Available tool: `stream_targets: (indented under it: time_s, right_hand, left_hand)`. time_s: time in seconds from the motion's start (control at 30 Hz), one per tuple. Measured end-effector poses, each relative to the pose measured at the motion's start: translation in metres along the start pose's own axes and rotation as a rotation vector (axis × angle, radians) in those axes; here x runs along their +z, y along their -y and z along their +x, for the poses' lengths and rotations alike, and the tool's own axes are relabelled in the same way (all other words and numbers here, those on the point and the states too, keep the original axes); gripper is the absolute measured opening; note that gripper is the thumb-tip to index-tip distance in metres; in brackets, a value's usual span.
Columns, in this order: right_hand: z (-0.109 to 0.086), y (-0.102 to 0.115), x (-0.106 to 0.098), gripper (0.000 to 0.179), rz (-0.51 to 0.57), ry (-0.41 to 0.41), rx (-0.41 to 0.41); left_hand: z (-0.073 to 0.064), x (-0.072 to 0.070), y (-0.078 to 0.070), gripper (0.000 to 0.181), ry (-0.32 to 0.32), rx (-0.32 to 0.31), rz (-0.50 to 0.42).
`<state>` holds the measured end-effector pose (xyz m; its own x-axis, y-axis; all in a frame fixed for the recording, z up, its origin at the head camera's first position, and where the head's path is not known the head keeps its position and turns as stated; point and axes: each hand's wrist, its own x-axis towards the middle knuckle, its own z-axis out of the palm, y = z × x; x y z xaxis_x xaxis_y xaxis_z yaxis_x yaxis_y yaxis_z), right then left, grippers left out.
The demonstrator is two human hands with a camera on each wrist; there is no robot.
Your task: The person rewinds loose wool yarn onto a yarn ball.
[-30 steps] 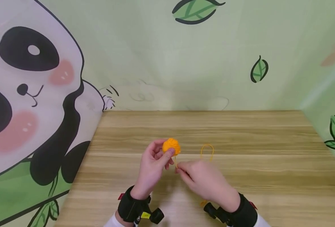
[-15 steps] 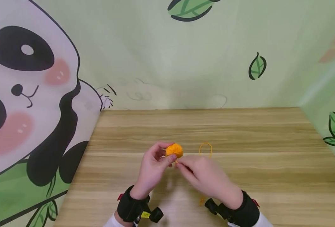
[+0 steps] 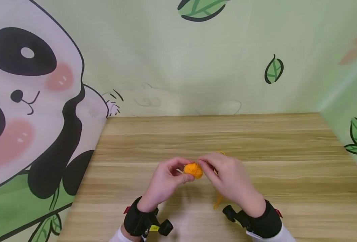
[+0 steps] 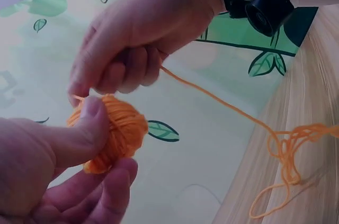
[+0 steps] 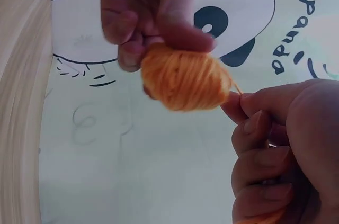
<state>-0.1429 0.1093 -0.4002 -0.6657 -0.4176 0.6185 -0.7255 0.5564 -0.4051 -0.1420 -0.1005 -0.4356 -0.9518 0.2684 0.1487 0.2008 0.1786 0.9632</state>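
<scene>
A small orange ball of yarn (image 3: 193, 170) is held above the table by my left hand (image 3: 166, 178), thumb on one side and fingers on the other. My right hand (image 3: 226, 171) pinches the yarn strand (image 5: 237, 86) close beside the ball, between thumb and forefinger. In the right wrist view the other right fingers curl over the yarn. From that hand the strand runs down to a loose tangle of orange yarn (image 4: 288, 155) on the table, seen in the left wrist view. Wound layers show on the ball (image 5: 185, 78).
The wooden table (image 3: 136, 141) stretches out around the hands. A backdrop (image 3: 178, 67) with a painted panda and leaves stands behind it and along its sides. Each wrist wears a black band with a small camera (image 3: 166, 227).
The right hand has moved up and right, from below the ball to its upper right side, carrying the strand. The ball has shifted slightly right and down with the left hand, and turned.
</scene>
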Motion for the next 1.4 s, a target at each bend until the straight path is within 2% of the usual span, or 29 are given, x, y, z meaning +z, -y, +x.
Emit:
stream_targets:
  time_s: [0.1,0.2,0.37,0.5,0.6,0.73,0.87,1.0,1.13,1.23,1.3,1.4]
  right_hand:
    - [0.001,-0.003,0.000,0.008,-0.005,0.000,0.019]
    - [0.001,-0.006,0.001,0.010,-0.008,0.020,0.053]
    - [0.000,-0.009,0.006,0.016,-0.026,0.110,0.127]
    - [0.000,-0.011,0.013,0.017,-0.049,0.198,0.165]
    - [0.000,-0.011,0.018,0.015,-0.060,0.230,0.169]
    - [-0.001,-0.008,0.022,0.013,-0.059,0.288,0.166]
    - [-0.003,-0.004,0.025,0.012,-0.054,0.391,0.117]
    - [-0.004,0.001,0.025,0.018,-0.057,0.445,0.035]
    - [-0.005,0.007,0.022,0.022,-0.059,0.440,-0.004]
    - [-0.006,0.011,0.018,0.024,-0.035,0.421,-0.010]
    - [-0.006,0.015,0.015,0.024,-0.008,0.402,-0.016]
    - [-0.005,0.019,0.009,0.020,0.034,0.347,-0.024]
  left_hand:
    - [-0.001,0.000,0.001,0.032,0.028,0.042,-0.015]
    - [-0.002,-0.001,-0.001,0.033,0.057,0.064,-0.095]
    - [-0.004,-0.001,-0.003,0.031,0.074,0.077,-0.209]
    - [-0.005,-0.002,-0.004,0.032,0.035,0.084,-0.271]
    - [-0.005,-0.002,-0.004,0.033,-0.001,0.085,-0.321]
    - [-0.004,-0.003,-0.005,0.036,-0.077,0.077,-0.347]
    - [-0.001,-0.004,-0.004,0.038,-0.156,0.054,-0.367]
    - [0.000,-0.007,-0.002,0.038,-0.171,0.048,-0.377]
    - [0.001,-0.008,-0.001,0.036,-0.180,0.042,-0.325]
    - [0.000,-0.007,-0.005,0.034,-0.211,0.035,-0.207]
    - [-0.001,-0.006,-0.011,0.033,-0.226,0.059,-0.106]
    - [-0.003,-0.004,-0.021,0.034,-0.230,0.139,0.031]
